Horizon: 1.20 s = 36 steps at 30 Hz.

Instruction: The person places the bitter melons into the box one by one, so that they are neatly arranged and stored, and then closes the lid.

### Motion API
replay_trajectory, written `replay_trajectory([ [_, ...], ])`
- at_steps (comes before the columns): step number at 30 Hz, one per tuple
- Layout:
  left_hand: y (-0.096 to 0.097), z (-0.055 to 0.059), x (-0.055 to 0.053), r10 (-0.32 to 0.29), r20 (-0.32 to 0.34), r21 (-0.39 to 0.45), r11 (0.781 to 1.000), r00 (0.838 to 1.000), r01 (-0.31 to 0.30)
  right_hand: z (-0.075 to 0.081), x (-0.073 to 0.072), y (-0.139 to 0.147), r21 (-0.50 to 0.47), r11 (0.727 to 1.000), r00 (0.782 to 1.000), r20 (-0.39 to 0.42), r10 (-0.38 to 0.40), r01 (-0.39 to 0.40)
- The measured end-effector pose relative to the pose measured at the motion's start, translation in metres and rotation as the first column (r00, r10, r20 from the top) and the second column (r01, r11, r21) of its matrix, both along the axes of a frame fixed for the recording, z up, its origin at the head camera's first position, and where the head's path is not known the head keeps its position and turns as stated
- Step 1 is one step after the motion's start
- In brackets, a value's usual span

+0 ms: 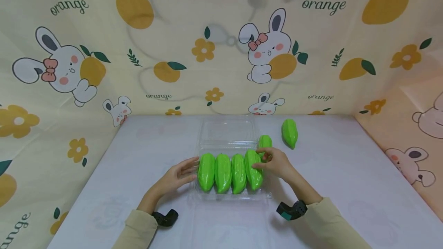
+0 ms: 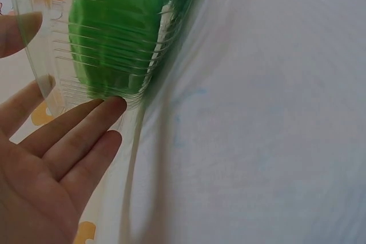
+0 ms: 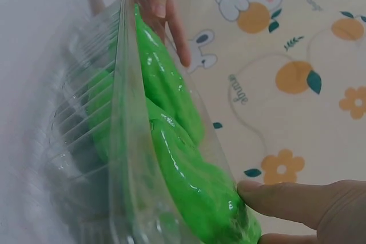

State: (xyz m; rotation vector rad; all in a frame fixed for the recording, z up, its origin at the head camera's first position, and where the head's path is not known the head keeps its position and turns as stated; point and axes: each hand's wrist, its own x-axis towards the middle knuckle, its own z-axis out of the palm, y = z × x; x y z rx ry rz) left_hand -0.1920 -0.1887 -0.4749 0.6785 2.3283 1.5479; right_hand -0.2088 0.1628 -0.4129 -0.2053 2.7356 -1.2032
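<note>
A clear plastic clamshell box [image 1: 233, 196] holds a row of shiny green ridged fruits that look like star fruits [image 1: 223, 173]. My right hand [image 1: 277, 162] pinches the rightmost star fruit [image 1: 253, 170] of that row between thumb and fingers. In the right wrist view its thumb [image 3: 291, 201] presses on the fruit's end. At the box's left side, my left hand [image 1: 178, 174] has its fingers extended. The left wrist view shows those fingertips [image 2: 117, 104] at the ribbed plastic wall, with a green fruit [image 2: 117, 32] behind it.
Behind my right hand is another star fruit [image 1: 265, 141], partly hidden. One more star fruit [image 1: 289, 133] lies on the white tabletop [image 1: 328, 156] at the back right. The clear lid [image 1: 226, 131] lies folded back behind the box. A printed cloth [image 1: 207, 22] hangs behind the table.
</note>
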Motion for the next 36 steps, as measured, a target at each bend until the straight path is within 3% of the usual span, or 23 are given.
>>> replay_trajectory([
  [13, 0.000, 0.003, 0.002, -0.001, 0.000, 0.006, 1.000, 1.000, 0.001, -0.004, -0.001, 0.011, -0.096, 0.995, 1.000, 0.005, -0.020, 0.021],
  [36, -0.001, 0.002, 0.002, 0.001, -0.001, -0.002, 1.000, 1.000, -0.001, -0.010, -0.020, 0.036, -0.200, 0.963, 0.982, 0.087, -0.168, 0.182],
])
